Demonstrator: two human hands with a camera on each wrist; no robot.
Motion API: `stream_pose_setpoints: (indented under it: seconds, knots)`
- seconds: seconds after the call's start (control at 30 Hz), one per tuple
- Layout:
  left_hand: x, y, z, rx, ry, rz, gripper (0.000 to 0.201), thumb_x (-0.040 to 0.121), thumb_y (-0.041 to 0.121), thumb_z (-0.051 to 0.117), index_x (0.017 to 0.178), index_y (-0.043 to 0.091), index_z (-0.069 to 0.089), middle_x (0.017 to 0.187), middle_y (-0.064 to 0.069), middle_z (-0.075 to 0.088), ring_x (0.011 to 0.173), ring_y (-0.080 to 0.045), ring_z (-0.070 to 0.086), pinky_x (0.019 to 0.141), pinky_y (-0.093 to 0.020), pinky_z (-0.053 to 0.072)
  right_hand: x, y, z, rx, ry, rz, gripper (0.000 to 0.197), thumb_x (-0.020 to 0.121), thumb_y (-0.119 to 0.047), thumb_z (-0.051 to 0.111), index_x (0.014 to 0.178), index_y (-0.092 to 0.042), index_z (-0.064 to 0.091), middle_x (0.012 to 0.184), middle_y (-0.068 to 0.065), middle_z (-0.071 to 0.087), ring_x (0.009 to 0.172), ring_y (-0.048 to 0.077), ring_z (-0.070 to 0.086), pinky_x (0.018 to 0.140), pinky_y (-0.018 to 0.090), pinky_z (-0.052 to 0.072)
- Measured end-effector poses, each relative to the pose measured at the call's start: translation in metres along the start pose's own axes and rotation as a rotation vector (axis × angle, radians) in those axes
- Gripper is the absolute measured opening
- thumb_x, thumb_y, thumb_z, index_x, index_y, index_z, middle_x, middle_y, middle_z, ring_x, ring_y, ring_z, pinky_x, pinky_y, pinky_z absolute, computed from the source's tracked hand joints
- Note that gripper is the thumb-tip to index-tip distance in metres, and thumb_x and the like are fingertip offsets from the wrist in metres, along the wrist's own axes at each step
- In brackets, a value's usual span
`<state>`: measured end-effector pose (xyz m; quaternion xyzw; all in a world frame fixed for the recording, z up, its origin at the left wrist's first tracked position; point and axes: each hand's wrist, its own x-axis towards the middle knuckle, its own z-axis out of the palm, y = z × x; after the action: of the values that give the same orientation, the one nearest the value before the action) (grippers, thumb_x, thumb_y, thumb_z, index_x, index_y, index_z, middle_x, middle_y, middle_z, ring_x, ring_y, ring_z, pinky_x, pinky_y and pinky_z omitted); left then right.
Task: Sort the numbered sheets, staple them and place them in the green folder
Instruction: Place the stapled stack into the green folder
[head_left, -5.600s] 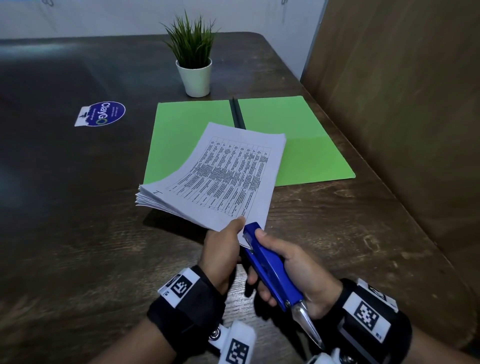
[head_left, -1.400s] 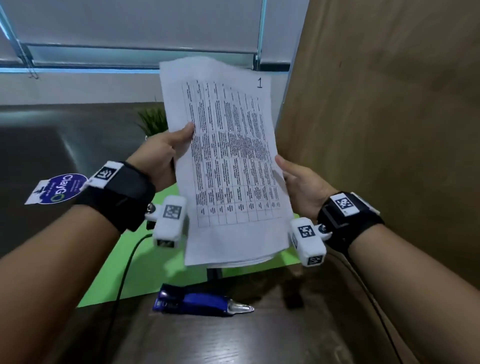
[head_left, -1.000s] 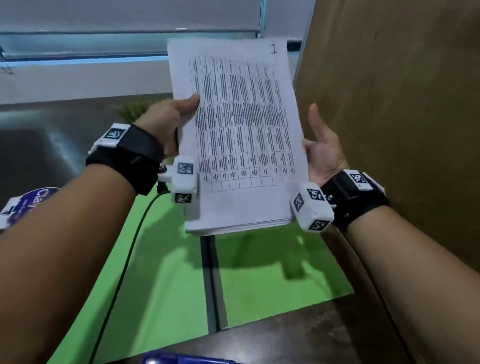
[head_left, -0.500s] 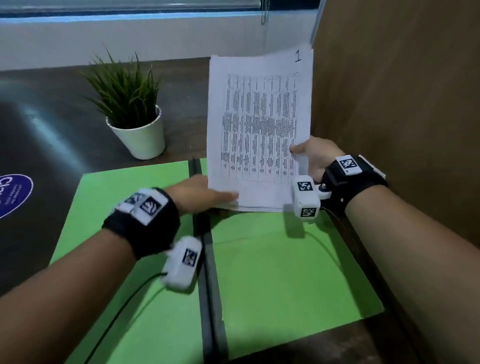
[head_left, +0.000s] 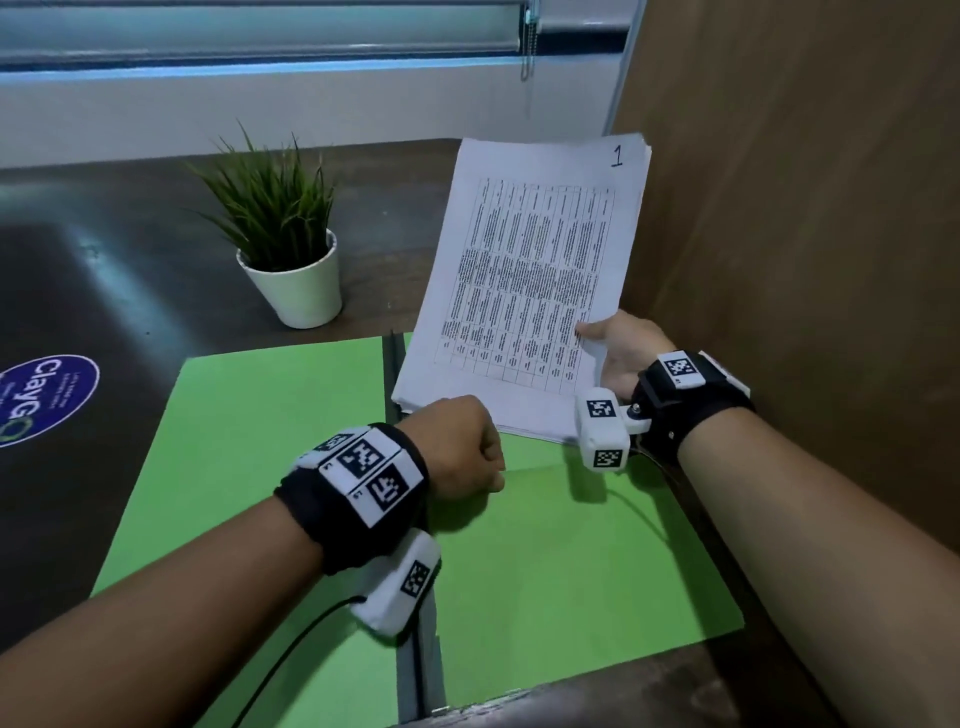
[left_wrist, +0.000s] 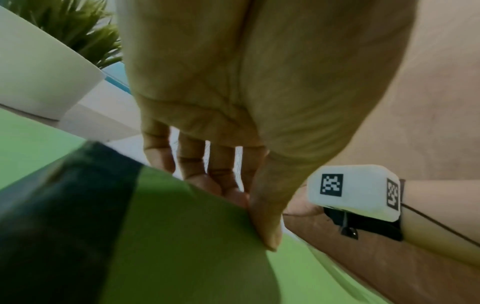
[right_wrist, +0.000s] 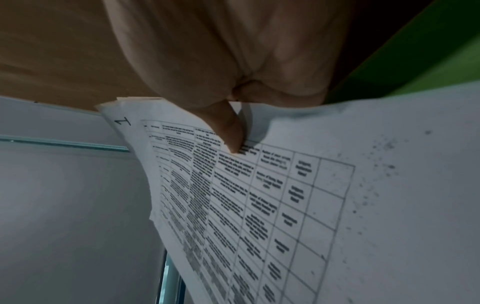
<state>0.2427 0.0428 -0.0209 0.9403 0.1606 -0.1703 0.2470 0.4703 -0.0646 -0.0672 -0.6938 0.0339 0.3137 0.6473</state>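
The stack of sheets (head_left: 524, 291), page "1" on top, leans tilted over the far end of the open green folder (head_left: 571, 561). Its lower edge sits at the top of the right half's pocket. My right hand (head_left: 597, 338) grips the stack's right edge, thumb (right_wrist: 228, 133) on the printed table of the sheets (right_wrist: 285, 205). My left hand (head_left: 467, 447) is at the pocket's edge. In the left wrist view, the left hand (left_wrist: 249, 205) pinches the green pocket flap (left_wrist: 182, 236) between thumb and fingers. The stapler is out of view.
A potted plant (head_left: 291, 249) stands on the dark table just beyond the folder's left half. A blue round sticker (head_left: 41, 400) lies at the far left. A wooden partition (head_left: 805, 208) runs close along the folder's right side. The folder's black spine (head_left: 410, 597) divides its halves.
The stack came down from being held upright in both hands to the folder's right half. My left hand let go of the sheets and took the pocket edge.
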Motion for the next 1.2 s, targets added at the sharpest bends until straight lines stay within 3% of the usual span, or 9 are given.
stream_pose_setpoints:
  seconds: [0.13,0.3,0.4,0.47,0.57,0.7,0.83,1.07,1.2]
  knots:
    - [0.003,-0.004,-0.006,0.015,0.073,0.026,0.009,0.09,0.028,0.074,0.084,0.021,0.076,0.084,0.01,0.073,0.086,-0.012,0.066,0.087,-0.031,0.055,-0.031,-0.01,-0.005,0.078,-0.067,0.07,0.031,0.097,0.005,0.05,0.123,-0.003,0.064,0.125,0.015,0.065,0.114,0.041,0.063,0.093,0.062,0.052]
    - [0.009,-0.014,-0.004,0.005,0.108,-0.024,0.012,0.091,0.028,0.072,0.083,0.02,0.076,0.078,0.015,0.069,0.086,-0.011,0.067,0.089,-0.034,0.056,-0.038,-0.001,-0.013,-0.136,-0.194,0.156,0.032,0.096,0.004,0.049,0.124,-0.003,0.062,0.114,0.02,0.072,0.098,0.038,0.071,0.066,0.05,0.061]
    - [0.011,-0.021,0.003,-0.045,0.08,-0.052,0.013,0.091,0.03,0.072,0.086,0.02,0.078,0.08,0.015,0.071,0.085,-0.009,0.068,0.088,-0.035,0.058,-0.039,-0.004,-0.01,-0.428,-0.122,0.164,0.032,0.084,-0.002,0.064,0.116,0.002,0.061,0.108,0.022,0.071,0.09,0.04,0.07,0.075,0.047,0.058]
    - [0.013,-0.025,0.005,-0.034,0.095,-0.06,0.017,0.089,0.038,0.072,0.085,0.021,0.074,0.082,0.014,0.069,0.086,-0.01,0.067,0.087,-0.037,0.058,-0.04,-0.008,-0.006,-0.794,-0.055,0.09,0.042,0.078,-0.016,0.074,0.114,0.001,0.061,0.104,0.016,0.065,0.078,0.031,0.063,0.067,0.034,0.053]
    - [0.026,-0.045,-0.006,-0.084,0.254,-0.116,0.025,0.091,0.045,0.066,0.103,0.023,0.063,0.111,0.001,0.064,0.102,-0.022,0.062,0.093,-0.043,0.053,-0.041,-0.019,-0.001,-1.078,0.007,-0.043,0.047,0.083,-0.031,0.076,0.116,-0.009,0.052,0.103,0.008,0.059,0.083,0.022,0.059,0.062,0.03,0.046]
    - [0.049,-0.071,-0.032,-0.058,0.254,-0.17,0.021,0.099,0.02,0.051,0.117,0.014,0.06,0.131,-0.012,0.06,0.115,-0.033,0.058,0.1,-0.045,0.049,-0.046,-0.046,0.02,-1.332,0.064,-0.354,0.039,0.087,-0.034,0.069,0.116,-0.016,0.05,0.118,0.008,0.061,0.098,0.026,0.059,0.076,0.032,0.047]
    - [0.062,-0.083,-0.033,0.106,0.12,-0.16,0.047,0.104,0.023,0.044,0.15,0.015,0.04,0.159,-0.012,0.033,0.148,-0.03,0.03,0.118,-0.038,0.028,-0.027,-0.058,0.072,-1.419,-0.035,-0.546,0.044,0.096,-0.038,0.055,0.128,-0.008,0.058,0.131,0.014,0.06,0.119,0.032,0.058,0.098,0.039,0.049]
    - [0.067,-0.091,-0.03,0.212,0.033,-0.159,0.063,0.108,0.032,0.034,0.161,0.019,0.003,0.17,-0.003,-0.005,0.156,-0.024,0.006,0.124,-0.037,0.013,0.022,-0.042,0.149,-1.521,-0.08,-0.511,0.039,0.101,-0.046,0.044,0.101,-0.011,0.062,0.113,0.009,0.066,0.093,0.03,0.059,0.079,0.035,0.044]
    - [0.067,-0.089,-0.032,0.205,0.001,-0.164,0.061,0.11,0.028,0.031,0.161,0.017,0.001,0.169,-0.007,-0.007,0.156,-0.026,0.001,0.123,-0.037,0.011,0.036,-0.046,0.145,-1.595,-0.122,-0.436,0.03,0.099,-0.023,0.051,0.118,-0.006,0.066,0.132,0.017,0.06,0.116,0.036,0.059,0.091,0.038,0.048]
